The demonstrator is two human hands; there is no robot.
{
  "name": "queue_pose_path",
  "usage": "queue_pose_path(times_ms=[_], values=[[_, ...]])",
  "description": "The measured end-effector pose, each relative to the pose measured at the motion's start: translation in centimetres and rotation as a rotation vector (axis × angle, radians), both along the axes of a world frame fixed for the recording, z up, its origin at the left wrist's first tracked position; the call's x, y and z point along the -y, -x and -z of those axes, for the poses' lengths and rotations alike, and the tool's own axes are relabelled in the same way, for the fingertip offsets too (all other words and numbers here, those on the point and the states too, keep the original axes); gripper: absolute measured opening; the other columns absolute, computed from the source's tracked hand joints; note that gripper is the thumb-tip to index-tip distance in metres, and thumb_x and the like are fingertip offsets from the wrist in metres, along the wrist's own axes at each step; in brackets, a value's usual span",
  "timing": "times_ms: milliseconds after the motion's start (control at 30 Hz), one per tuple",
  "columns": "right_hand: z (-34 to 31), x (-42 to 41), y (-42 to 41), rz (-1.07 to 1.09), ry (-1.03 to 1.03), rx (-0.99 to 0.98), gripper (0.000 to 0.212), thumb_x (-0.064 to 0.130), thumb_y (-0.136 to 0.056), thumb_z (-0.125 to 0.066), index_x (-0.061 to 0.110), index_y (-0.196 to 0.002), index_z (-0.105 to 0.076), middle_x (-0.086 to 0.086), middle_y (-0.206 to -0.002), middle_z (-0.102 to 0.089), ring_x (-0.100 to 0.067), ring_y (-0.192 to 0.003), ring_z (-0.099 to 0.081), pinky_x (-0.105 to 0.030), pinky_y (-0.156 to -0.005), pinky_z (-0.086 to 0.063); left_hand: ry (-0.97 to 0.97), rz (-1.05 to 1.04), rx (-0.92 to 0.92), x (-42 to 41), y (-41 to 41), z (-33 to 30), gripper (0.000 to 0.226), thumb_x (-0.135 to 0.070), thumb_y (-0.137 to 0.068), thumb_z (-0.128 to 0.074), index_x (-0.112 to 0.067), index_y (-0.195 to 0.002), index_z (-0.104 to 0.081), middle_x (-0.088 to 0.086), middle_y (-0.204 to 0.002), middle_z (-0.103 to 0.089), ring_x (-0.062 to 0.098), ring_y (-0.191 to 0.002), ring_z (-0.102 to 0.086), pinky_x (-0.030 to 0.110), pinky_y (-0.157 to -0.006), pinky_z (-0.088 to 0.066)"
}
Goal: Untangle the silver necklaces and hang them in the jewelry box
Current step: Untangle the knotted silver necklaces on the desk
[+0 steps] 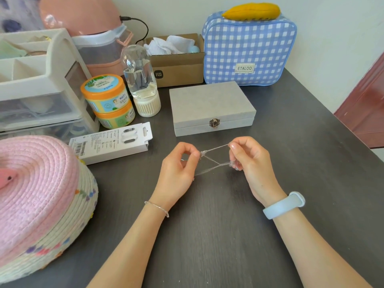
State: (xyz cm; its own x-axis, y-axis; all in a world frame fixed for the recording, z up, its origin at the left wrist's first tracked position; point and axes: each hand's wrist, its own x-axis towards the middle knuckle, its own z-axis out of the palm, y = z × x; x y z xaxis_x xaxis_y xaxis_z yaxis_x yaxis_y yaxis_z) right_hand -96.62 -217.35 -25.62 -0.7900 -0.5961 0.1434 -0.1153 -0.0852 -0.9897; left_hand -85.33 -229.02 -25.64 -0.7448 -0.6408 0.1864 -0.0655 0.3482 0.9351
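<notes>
Thin silver necklaces (214,161) stretch between my two hands just above the dark table, their strands crossing in an X. My left hand (178,167) pinches the chains at a small knot between thumb and forefinger. My right hand (247,161) pinches the other ends, one strand at the fingertips and one lower by the curled fingers. The grey jewelry box (212,107) sits closed and latched right behind my hands.
A white carton (112,142) lies left of the hands, and a pink woven basket (41,196) fills the near left. Behind stand two orange-lidded jars (106,94), a clear bottle (141,80), a drawer organizer (37,84), a cardboard box (178,61) and a blue checked bag (249,48).
</notes>
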Motion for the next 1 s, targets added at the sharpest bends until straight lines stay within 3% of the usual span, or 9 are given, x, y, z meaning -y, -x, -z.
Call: queue_pose_path(times_ms=[100, 233, 333, 433, 533, 733, 800, 900, 1000], values=[[0.2, -0.1, 0.2, 0.004, -0.049, -0.063, 0.018, 0.008, -0.092, -0.050, 0.016, -0.077, -0.055, 0.010, -0.049, -0.045, -0.005, -0.049, -0.038, -0.016, -0.050, -0.034, 0.175, -0.046, 0.061, 0.0, -0.1, 0.2, 0.019, -0.015, -0.092, -0.053, -0.024, -0.076, -0.050, -0.010, -0.066, -0.055, 0.010, -0.044, -0.042, 0.016, -0.051, -0.034], [0.4, 0.0, 0.1, -0.008, -0.095, -0.198, 0.020, 0.005, -0.091, -0.051, 0.019, -0.076, -0.054, 0.008, -0.061, -0.051, -0.002, -0.055, -0.048, -0.013, -0.059, -0.040, 0.127, -0.142, 0.054, 0.7, -0.2, 0.2, 0.019, -0.018, -0.089, -0.056, -0.027, -0.073, -0.053, -0.007, -0.058, -0.054, 0.007, -0.052, -0.044, 0.021, -0.058, -0.038], [0.6, 0.0, 0.1, 0.021, -0.129, -0.318, 0.024, 0.007, -0.090, -0.054, 0.026, -0.076, -0.055, 0.017, -0.069, -0.058, -0.002, -0.066, -0.052, -0.016, -0.068, -0.043, 0.146, -0.190, 0.088, 1.1, -0.3, 0.2, 0.019, -0.021, -0.087, -0.061, -0.027, -0.070, -0.055, -0.004, -0.052, -0.052, 0.008, -0.050, -0.042, 0.026, -0.059, -0.039], [0.7, -0.3, 0.2, 0.012, -0.172, -0.318, 0.023, 0.012, -0.091, -0.054, 0.029, -0.076, -0.054, 0.017, -0.068, -0.056, -0.004, -0.062, -0.049, -0.021, -0.065, -0.044, -0.021, -0.205, -0.002, 1.1, -0.4, -0.3, 0.017, -0.015, -0.086, -0.062, -0.025, -0.072, -0.058, -0.010, -0.050, -0.052, 0.005, -0.050, -0.047, 0.019, -0.057, -0.041], [0.6, -0.5, 0.4, -0.001, -0.249, -0.380, 0.021, 0.015, -0.090, -0.054, 0.029, -0.075, -0.052, 0.007, -0.065, -0.053, -0.004, -0.058, -0.044, -0.011, -0.059, -0.037, -0.148, -0.213, -0.096, 1.5, -0.4, -0.6, 0.015, -0.008, -0.086, -0.061, -0.022, -0.083, -0.057, -0.005, -0.060, -0.053, 0.003, -0.044, -0.046, 0.015, -0.049, -0.040], [0.8, -0.5, 0.4, -0.008, -0.359, -0.451, 0.012, 0.014, -0.089, -0.056, 0.019, -0.078, -0.056, 0.011, -0.068, -0.055, 0.002, -0.063, -0.049, -0.008, -0.062, -0.036, -0.025, -0.329, -0.072, 1.4, -0.4, -0.2, 0.016, -0.016, -0.086, -0.062, -0.030, -0.084, -0.056, -0.004, -0.069, -0.055, 0.005, -0.057, -0.048, 0.016, -0.060, -0.041], [0.8, -0.4, 0.6, 0.005, -0.368, -0.432, 0.013, 0.013, -0.090, -0.054, 0.019, -0.079, -0.055, 0.012, -0.073, -0.057, -0.001, -0.069, -0.054, -0.007, -0.065, -0.036, 0.030, -0.339, -0.048, 1.5, -0.4, -0.1, 0.018, -0.019, -0.086, -0.063, -0.034, -0.083, -0.054, -0.007, -0.068, -0.055, 0.009, -0.059, -0.049, 0.023, -0.064, -0.042], [0.6, -0.3, 0.7, 0.037, -0.195, -0.246, 0.017, 0.006, -0.091, -0.050, 0.017, -0.080, -0.057, 0.008, -0.080, -0.064, -0.001, -0.074, -0.058, -0.012, -0.071, -0.043, 0.184, -0.277, 0.041, 1.5, -0.5, 0.0, 0.020, -0.023, -0.084, -0.065, -0.039, -0.075, -0.056, -0.011, -0.066, -0.057, 0.004, -0.060, -0.049, 0.019, -0.065, -0.040], [0.3, -0.3, 0.8, 0.084, -0.025, -0.093, 0.020, 0.005, -0.092, -0.049, 0.017, -0.078, -0.057, 0.008, -0.064, -0.060, -0.011, -0.068, -0.059, -0.023, -0.067, -0.047, 0.203, -0.134, 0.092, 1.1, -0.5, 0.2, 0.013, -0.027, -0.080, -0.069, -0.034, -0.070, -0.062, -0.005, -0.073, -0.061, 0.004, -0.063, -0.048, 0.019, -0.065, -0.039]])
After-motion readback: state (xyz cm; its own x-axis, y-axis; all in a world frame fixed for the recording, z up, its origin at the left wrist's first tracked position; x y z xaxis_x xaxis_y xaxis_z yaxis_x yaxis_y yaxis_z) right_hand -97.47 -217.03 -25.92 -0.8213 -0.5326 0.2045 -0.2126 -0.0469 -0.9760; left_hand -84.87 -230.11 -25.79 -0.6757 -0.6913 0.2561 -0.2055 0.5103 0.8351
